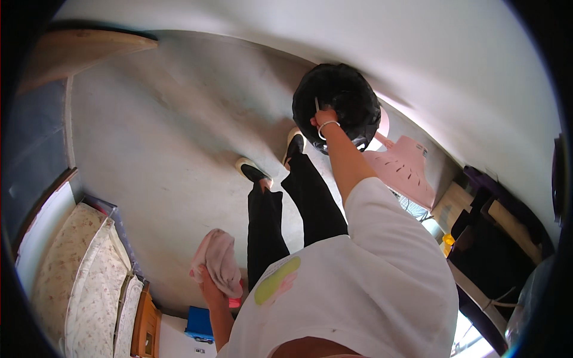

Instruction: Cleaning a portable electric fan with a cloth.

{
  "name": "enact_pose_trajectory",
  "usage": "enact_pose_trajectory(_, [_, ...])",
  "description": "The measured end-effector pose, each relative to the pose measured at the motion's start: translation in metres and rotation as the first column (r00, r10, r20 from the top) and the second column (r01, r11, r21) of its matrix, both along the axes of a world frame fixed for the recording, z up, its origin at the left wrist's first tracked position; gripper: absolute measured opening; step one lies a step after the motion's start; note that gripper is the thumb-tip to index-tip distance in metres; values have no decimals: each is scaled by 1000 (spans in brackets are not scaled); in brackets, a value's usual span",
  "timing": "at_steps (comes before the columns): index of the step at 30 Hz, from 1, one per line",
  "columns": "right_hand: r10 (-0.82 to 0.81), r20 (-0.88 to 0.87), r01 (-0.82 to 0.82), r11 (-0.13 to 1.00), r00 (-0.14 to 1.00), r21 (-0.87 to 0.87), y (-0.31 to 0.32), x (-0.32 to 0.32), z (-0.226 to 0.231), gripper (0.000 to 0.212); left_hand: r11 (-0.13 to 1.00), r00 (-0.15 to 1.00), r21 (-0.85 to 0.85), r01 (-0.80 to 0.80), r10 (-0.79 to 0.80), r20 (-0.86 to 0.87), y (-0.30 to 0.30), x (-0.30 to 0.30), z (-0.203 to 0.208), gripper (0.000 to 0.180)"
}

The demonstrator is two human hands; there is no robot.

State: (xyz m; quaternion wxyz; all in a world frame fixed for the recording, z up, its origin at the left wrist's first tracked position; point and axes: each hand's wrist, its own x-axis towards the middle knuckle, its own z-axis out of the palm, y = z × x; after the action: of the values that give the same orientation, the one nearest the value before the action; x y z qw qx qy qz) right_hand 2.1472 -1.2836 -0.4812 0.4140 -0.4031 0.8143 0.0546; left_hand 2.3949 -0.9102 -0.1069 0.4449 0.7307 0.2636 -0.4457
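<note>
My left hand (209, 287) is closed around a bunched pale pink cloth (219, 258), held low beside my leg. A bright pink patch (237, 296) shows under the cloth; I cannot tell whether it belongs to it. My right arm reaches forward over a round bin lined with a black bag (352, 95). Above its opening, my right hand (325, 116), with a white bracelet at the wrist, grips a thin pale stick-like thing (317, 104). Its lower part and some of my fingers are hard to make out.
A pink slotted plastic piece (403, 170) stands right of the bin, by the white wall (441, 77). Dark furniture (489, 256) is at the right. On the left are a floral-covered bed (71, 280), an orange wooden cabinet (145, 319) and a blue box (200, 322). A wooden edge (89, 53) juts in at far left.
</note>
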Motion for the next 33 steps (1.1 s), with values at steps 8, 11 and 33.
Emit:
enact_pose_trajectory(8, [-377,406,281,919,833,276,6,-13,148,16,953,985,-253,165,-148,86,-12,24,20,56])
enact_pose_trajectory(11, [-314,581,289,947,751,137,24,-28,194,15,906,962,-331,265,-222,161,-21,40,27,54])
enact_pose_trajectory(33, [154,408,229,628,900,-743,370,-68,518,21,-739,-178,-296,605,-489,854,-148,-118,152,45])
